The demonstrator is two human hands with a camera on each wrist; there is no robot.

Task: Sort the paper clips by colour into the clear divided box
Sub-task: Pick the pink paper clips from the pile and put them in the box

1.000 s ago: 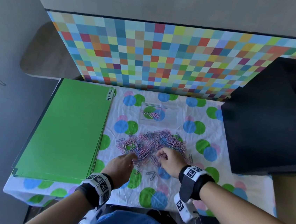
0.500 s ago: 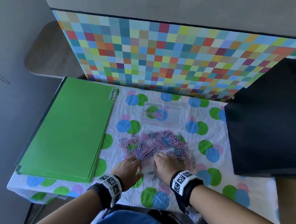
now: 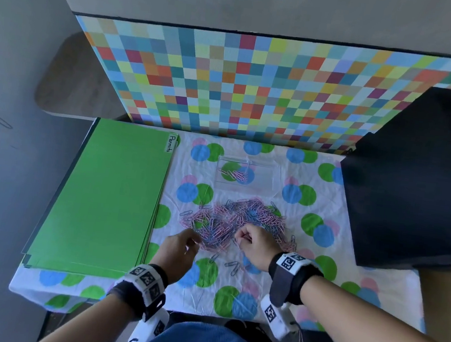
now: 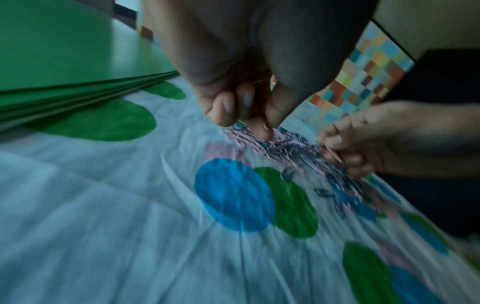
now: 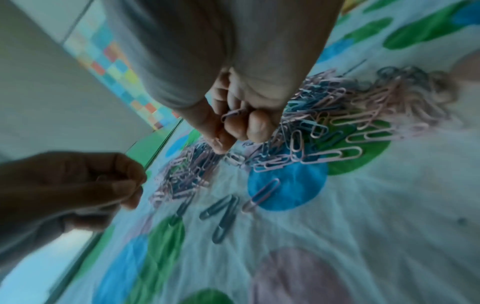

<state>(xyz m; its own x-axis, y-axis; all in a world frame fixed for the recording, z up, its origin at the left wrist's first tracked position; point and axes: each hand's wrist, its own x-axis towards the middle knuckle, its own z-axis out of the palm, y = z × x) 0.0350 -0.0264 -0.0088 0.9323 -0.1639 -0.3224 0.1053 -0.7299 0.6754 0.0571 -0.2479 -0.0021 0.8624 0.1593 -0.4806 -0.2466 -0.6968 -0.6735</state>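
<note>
Both hands have lifted slightly: left hand (image 3: 179,252) and right hand (image 3: 252,244) each pinch pink clips (image 5: 232,113).

Paper clips (image 3: 234,222): pink & blue mix. Tablecloth (image 3: 269,273): white w/ green, blue, pink dots. Folders (image 3: 104,200): green. Back panel (image 3: 255,85): multicolour checks.
</note>
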